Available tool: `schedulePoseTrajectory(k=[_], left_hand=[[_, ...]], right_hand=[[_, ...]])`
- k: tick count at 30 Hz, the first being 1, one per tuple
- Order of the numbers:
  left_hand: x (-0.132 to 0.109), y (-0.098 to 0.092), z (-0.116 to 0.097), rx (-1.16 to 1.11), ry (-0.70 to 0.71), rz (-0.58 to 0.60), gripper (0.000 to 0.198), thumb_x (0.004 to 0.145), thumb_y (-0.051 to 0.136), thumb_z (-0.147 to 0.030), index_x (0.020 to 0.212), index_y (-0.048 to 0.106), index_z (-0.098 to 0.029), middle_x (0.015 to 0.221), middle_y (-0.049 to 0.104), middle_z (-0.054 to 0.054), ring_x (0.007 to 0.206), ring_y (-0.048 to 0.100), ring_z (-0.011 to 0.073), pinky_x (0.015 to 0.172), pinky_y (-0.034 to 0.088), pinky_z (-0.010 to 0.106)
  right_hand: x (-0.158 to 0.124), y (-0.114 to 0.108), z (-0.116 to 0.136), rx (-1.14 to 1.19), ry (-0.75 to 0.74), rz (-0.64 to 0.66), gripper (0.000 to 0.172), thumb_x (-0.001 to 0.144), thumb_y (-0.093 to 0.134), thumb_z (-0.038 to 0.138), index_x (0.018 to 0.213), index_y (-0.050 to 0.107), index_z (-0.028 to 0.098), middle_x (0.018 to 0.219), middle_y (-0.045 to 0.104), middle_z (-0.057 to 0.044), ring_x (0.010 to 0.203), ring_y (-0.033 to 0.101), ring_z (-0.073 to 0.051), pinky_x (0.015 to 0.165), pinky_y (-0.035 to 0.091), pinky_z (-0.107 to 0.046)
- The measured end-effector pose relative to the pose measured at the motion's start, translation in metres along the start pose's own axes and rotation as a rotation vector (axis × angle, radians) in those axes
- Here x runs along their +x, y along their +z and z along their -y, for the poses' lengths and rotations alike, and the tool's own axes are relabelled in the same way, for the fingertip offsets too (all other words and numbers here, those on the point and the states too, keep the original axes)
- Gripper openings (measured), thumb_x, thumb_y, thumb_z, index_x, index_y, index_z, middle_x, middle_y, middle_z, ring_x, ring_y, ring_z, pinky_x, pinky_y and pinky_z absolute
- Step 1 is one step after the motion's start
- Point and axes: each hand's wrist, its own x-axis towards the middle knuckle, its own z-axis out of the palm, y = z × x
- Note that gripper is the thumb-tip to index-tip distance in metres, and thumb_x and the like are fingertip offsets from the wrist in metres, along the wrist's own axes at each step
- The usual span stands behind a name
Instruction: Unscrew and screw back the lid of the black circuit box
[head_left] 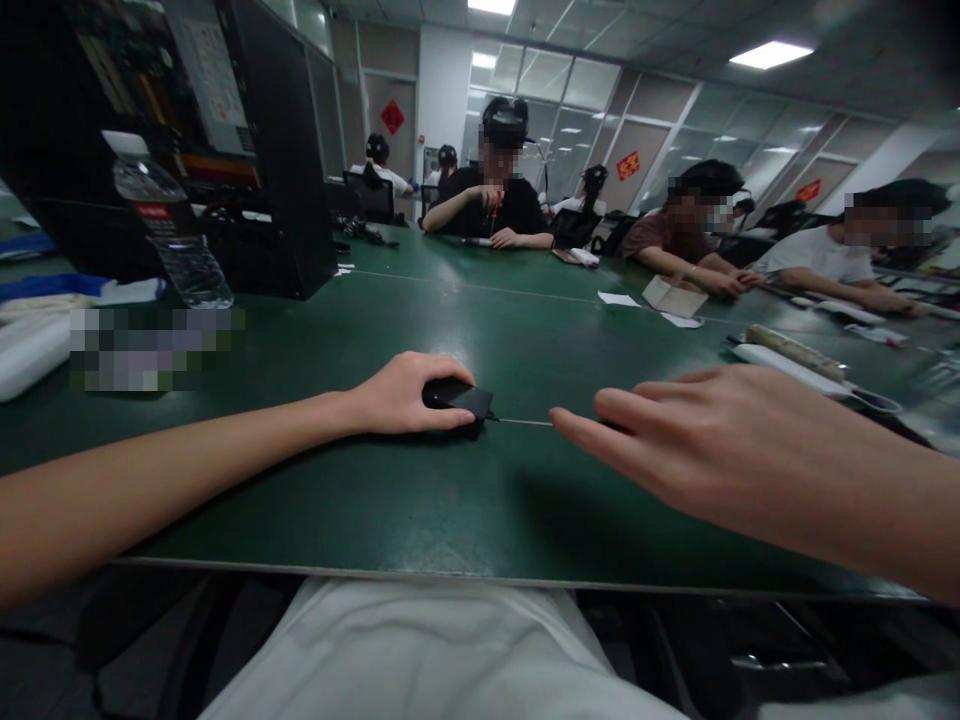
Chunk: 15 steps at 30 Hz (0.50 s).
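My left hand (394,393) rests on the green table with its thumb and fingers wrapped round a small black box-shaped object (459,397). I cannot make out its exact kind. From a dark nub at its right end a thin pale cord (525,422) stretches across to my right hand (697,430). This hand hovers above the table at the right, casting a shadow below. Its thumb and index finger are closed at the cord's end, though the pinch itself is mostly hidden. The other fingers are curled.
A water bottle (169,225) stands at the left before a black cabinet (277,150). Folded cloths (67,290) lie at the left edge. A long pouch (799,352) and papers (619,299) are at the right. Several people (487,200) sit across the table (442,510).
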Motion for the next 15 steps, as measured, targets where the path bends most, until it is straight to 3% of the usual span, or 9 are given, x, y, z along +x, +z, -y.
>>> schedulePoseTrajectory(k=[5, 12, 15], left_hand=[[0.000, 0.000, 0.000, 0.012, 0.003, 0.002, 0.040, 0.087, 0.071, -0.045, 0.111, 0.070, -0.014, 0.105, 0.074, 0.007, 0.093, 0.069, 0.0207, 0.081, 0.048, 0.028], [0.000, 0.001, 0.000, 0.007, -0.001, 0.006, 0.041, 0.087, 0.070, -0.047, 0.112, 0.070, -0.015, 0.105, 0.074, 0.007, 0.093, 0.069, 0.0208, 0.082, 0.048, 0.028], [0.000, 0.000, 0.000, 0.002, -0.004, 0.010, 0.040, 0.087, 0.070, -0.047, 0.112, 0.070, -0.015, 0.105, 0.075, 0.007, 0.093, 0.070, 0.0210, 0.082, 0.049, 0.028]], right_hand=[[0.007, 0.007, -0.011, 0.036, -0.048, 0.011, 0.033, 0.087, 0.051, 0.008, 0.115, 0.064, 0.017, 0.085, 0.068, -0.006, 0.053, 0.052, -0.012, 0.052, 0.017, -0.029], [0.026, 0.019, -0.025, 0.151, -0.025, 0.144, 0.033, 0.093, 0.050, 0.017, 0.123, 0.064, 0.020, 0.085, 0.069, -0.005, 0.049, 0.049, -0.011, 0.053, 0.013, -0.029], [0.025, 0.022, -0.028, 0.191, 0.007, 0.138, 0.029, 0.094, 0.051, 0.020, 0.120, 0.066, 0.021, 0.087, 0.071, -0.006, 0.051, 0.050, -0.011, 0.053, 0.015, -0.029]])
